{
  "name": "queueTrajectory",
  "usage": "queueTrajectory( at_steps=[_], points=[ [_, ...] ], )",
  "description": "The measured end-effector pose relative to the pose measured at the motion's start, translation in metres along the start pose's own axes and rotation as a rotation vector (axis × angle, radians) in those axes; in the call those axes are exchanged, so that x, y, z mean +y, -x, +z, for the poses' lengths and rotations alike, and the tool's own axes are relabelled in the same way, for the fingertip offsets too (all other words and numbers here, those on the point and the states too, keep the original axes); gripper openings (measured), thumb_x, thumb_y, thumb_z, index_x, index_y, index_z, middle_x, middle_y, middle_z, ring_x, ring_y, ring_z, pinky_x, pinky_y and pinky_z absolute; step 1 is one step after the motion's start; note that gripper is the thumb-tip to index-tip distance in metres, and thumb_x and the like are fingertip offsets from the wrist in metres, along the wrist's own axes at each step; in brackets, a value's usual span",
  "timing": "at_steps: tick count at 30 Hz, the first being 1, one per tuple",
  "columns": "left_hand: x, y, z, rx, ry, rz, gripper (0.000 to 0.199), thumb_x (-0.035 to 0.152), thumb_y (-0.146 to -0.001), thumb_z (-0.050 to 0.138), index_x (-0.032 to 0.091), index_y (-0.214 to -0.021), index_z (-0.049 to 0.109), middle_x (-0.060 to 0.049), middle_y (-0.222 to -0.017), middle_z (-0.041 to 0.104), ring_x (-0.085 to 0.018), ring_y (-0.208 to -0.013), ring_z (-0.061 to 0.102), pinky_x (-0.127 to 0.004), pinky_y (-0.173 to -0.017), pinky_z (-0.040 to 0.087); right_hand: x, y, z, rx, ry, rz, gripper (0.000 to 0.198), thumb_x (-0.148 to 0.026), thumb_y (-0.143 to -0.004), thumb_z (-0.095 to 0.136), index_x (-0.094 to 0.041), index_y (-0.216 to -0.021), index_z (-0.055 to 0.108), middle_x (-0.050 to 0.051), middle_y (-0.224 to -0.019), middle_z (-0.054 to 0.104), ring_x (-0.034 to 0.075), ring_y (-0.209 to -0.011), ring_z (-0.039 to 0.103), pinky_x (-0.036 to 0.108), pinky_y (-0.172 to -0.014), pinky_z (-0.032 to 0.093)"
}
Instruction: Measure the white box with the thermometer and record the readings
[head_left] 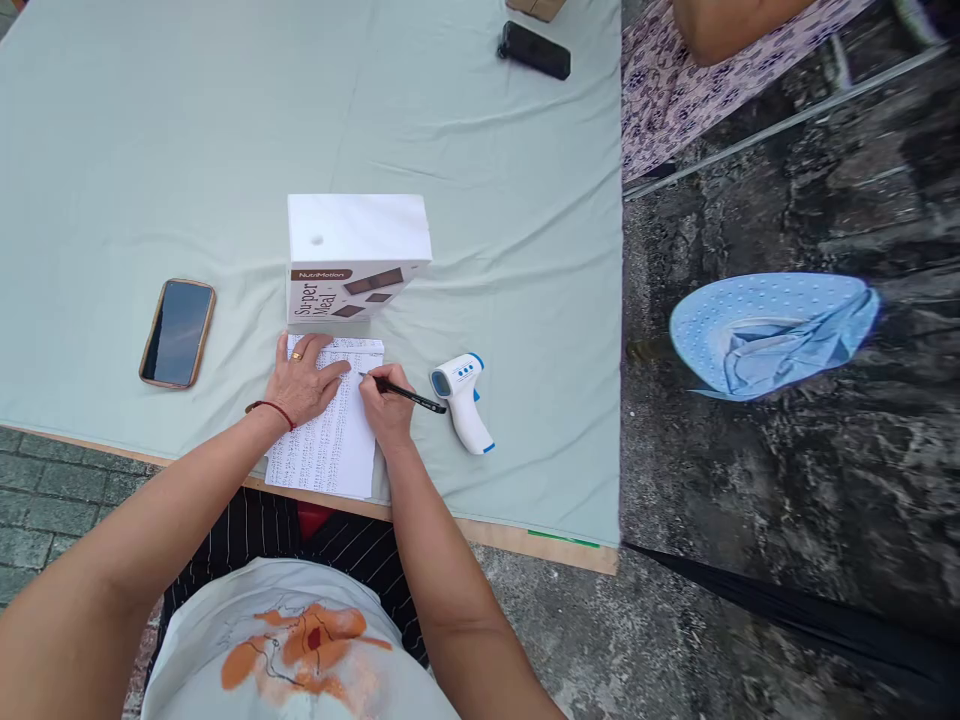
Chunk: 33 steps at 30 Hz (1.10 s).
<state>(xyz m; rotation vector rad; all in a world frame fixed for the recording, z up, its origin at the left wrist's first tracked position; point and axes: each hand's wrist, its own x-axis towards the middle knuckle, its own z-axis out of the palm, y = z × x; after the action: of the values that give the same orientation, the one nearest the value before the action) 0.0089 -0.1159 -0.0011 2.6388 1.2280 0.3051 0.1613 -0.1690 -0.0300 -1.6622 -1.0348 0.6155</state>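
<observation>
A sheet of paper covered in rows of small print lies at the table's near edge. My left hand rests flat on its upper left part, fingers spread, with a ring and a red wrist cord. In my right hand is a black pen, its tip at the paper's right side. Just beyond the paper stands a white "Super Meal" box. To the right of my right hand, a white and blue infrared thermometer lies on the cloth.
A phone in a brown case lies to the left on the pale tablecloth. Toward the far right edge is a black device, beside part of a brown box. A blue hat lies beyond the table's right edge. Part of another person shows at top right.
</observation>
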Motion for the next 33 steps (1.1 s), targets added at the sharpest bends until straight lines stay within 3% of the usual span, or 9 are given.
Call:
queueTrajectory(
  at_steps=[8,17,22,27,30,33],
  points=[
    [0.000,-0.001,0.000,-0.003,0.008,0.001,0.028,0.031,-0.094,0.050,0.030,-0.113,0.069,-0.014,-0.140,0.052,-0.034,-0.133,0.045,-0.070,-0.113,0.021,0.002,0.000,0.001,0.057,-0.040,0.027,0.010,-0.030,-0.074,0.052,-0.023,-0.068,0.050,-0.006,-0.061,0.052,0.013,-0.060,0.047,0.028,-0.064,0.041],
    [0.000,-0.001,0.000,0.006,0.036,-0.012,0.027,0.030,-0.093,0.051,0.030,-0.112,0.069,-0.012,-0.138,0.053,-0.033,-0.132,0.045,-0.068,-0.114,0.020,0.005,0.001,0.003,0.053,0.001,-0.039,0.010,-0.027,-0.076,0.052,-0.023,-0.067,0.048,-0.005,-0.061,0.050,0.013,-0.059,0.045,0.028,-0.063,0.041],
    [-0.001,-0.003,-0.001,-0.006,0.026,-0.011,0.028,0.029,-0.092,0.051,0.028,-0.114,0.068,-0.013,-0.140,0.052,-0.034,-0.131,0.046,-0.068,-0.114,0.021,0.012,0.000,-0.006,0.159,0.123,-0.180,0.016,-0.029,-0.089,0.045,-0.022,-0.087,0.058,0.003,-0.082,0.060,0.018,-0.080,0.055,0.034,-0.078,0.047],
    [-0.004,-0.005,0.001,-0.005,0.003,-0.021,0.029,0.030,-0.092,0.050,0.023,-0.115,0.066,-0.015,-0.138,0.055,-0.034,-0.129,0.049,-0.067,-0.114,0.022,0.028,-0.013,-0.028,-0.052,0.447,-0.331,0.038,-0.014,-0.092,0.035,-0.021,-0.118,0.061,0.010,-0.102,0.060,0.023,-0.100,0.056,0.040,-0.089,0.047],
    [-0.005,-0.006,0.002,0.004,0.000,-0.022,0.029,0.030,-0.092,0.051,0.021,-0.115,0.065,-0.016,-0.137,0.056,-0.034,-0.128,0.050,-0.066,-0.114,0.023,0.032,-0.024,-0.038,-0.184,0.619,-0.380,0.050,-0.005,-0.088,0.033,-0.019,-0.127,0.060,0.013,-0.104,0.059,0.024,-0.098,0.055,0.041,-0.090,0.046],
    [-0.007,-0.006,0.005,0.025,0.016,-0.035,0.027,0.031,-0.090,0.053,0.021,-0.113,0.065,-0.015,-0.136,0.056,-0.033,-0.126,0.051,-0.065,-0.115,0.023,0.027,-0.032,-0.048,-0.232,0.642,-0.436,0.056,-0.003,-0.086,0.032,-0.022,-0.132,0.057,0.012,-0.107,0.059,0.024,-0.098,0.054,0.040,-0.091,0.046]
  ],
)
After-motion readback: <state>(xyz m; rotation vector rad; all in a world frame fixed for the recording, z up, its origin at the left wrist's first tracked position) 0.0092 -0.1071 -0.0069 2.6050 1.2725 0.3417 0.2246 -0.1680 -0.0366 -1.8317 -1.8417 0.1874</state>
